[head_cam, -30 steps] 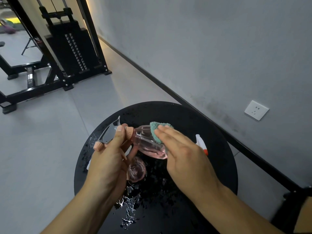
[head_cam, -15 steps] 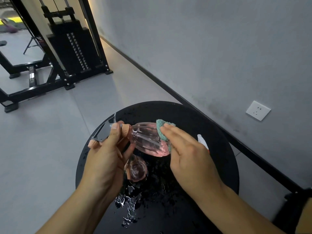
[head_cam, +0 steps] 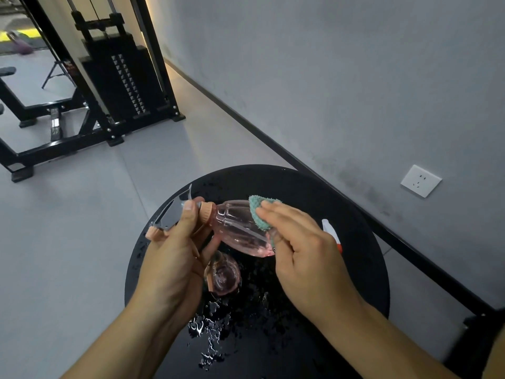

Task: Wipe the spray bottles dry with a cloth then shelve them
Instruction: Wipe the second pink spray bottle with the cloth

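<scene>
My left hand (head_cam: 172,258) grips a clear pink spray bottle (head_cam: 237,228) by its neck and grey trigger head, holding it sideways above a round black table (head_cam: 341,209). My right hand (head_cam: 306,253) presses a small teal cloth (head_cam: 259,212) against the bottle's body near its base. A second pink spray bottle (head_cam: 224,274) lies on the wet tabletop just below the held one. A white spray head with a red tip (head_cam: 332,233) shows behind my right hand; the rest of it is hidden.
Water drops and a puddle (head_cam: 210,332) cover the table's near half. A grey wall with a white socket (head_cam: 420,181) runs along the right. A black weight machine (head_cam: 117,77) stands at the back left on the grey floor.
The bottle has tilted and lifted slightly in my left hand. My right hand has slid the cloth along the bottle's body toward its base.
</scene>
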The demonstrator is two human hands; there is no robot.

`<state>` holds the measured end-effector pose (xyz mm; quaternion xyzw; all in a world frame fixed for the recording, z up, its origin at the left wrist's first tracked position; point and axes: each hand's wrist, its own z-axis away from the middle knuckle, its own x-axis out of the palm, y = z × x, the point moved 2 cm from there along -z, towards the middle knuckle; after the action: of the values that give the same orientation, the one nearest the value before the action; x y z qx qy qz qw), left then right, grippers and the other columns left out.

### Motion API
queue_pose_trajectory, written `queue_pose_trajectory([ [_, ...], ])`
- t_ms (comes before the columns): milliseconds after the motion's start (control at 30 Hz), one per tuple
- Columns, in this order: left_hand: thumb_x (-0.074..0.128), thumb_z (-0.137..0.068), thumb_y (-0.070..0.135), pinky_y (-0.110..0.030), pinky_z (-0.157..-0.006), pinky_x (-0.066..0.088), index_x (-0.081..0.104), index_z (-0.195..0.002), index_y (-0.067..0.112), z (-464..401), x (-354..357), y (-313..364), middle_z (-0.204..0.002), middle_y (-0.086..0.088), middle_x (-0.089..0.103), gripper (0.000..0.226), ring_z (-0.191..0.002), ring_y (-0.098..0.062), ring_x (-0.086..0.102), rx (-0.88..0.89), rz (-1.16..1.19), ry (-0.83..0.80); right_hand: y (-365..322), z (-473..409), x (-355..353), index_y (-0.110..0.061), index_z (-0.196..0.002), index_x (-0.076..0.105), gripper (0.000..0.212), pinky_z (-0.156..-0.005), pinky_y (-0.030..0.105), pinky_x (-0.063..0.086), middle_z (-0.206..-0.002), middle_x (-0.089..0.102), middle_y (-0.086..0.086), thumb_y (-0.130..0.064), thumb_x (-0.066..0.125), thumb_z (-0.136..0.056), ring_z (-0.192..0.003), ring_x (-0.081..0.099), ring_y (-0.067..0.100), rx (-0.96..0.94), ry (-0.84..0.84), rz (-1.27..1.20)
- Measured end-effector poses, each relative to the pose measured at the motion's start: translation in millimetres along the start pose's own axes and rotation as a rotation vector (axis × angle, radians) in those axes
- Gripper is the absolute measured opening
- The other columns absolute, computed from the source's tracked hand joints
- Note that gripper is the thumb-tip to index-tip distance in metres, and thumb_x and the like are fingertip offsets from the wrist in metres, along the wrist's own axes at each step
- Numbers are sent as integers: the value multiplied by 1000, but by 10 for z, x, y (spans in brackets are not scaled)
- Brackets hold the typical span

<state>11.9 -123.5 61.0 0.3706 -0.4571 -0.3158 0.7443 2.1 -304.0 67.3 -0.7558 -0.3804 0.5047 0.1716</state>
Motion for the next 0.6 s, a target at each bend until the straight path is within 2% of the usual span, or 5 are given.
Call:
queue_pose_trajectory([
  [100,60,-104,38,-31,-94,62,73,-114,18,-4,14,-16,-116,-4,80,26,-111,-14,76,-6,22,-4,9,19,45,-16,-133,64,45,-111,10,31,-136,61,-8,6,59,-94,-135,45,0,-11,32,-47],
  [233,71,-93,42,-33,-103,58,72,-110,14,17,65,-29,-117,-3,80,33,-116,-15,75,6,53,5,-6,58,96,-12,-132,65,43,-113,19,36,-136,62,-4,6,60,-93,-137,45,4,-75,59,-55],
  [433,81,-91,25,-27,-86,63,70,-79,16,-45,36,-6,-77,2,71,19,-77,-11,73,-89,137,109,-44,94,126,-13,-133,64,43,-111,21,40,-135,62,-4,3,61,-94,-137,44,5,-111,-4,-49],
  [533,77,-91,15,-24,-75,64,64,-69,17,-93,-4,-8,-70,3,64,25,-72,-11,69,-82,113,101,-4,57,105,-18,-133,64,43,-110,20,41,-133,62,-11,3,59,-95,-133,47,1,-25,8,-85],
  [600,76,-91,13,-27,-80,65,64,-71,17,-87,-15,-30,-72,1,64,23,-73,-13,69,-68,108,104,6,42,102,-21,-133,64,44,-109,17,40,-132,62,-14,2,58,-96,-131,48,-3,30,21,-113],
])
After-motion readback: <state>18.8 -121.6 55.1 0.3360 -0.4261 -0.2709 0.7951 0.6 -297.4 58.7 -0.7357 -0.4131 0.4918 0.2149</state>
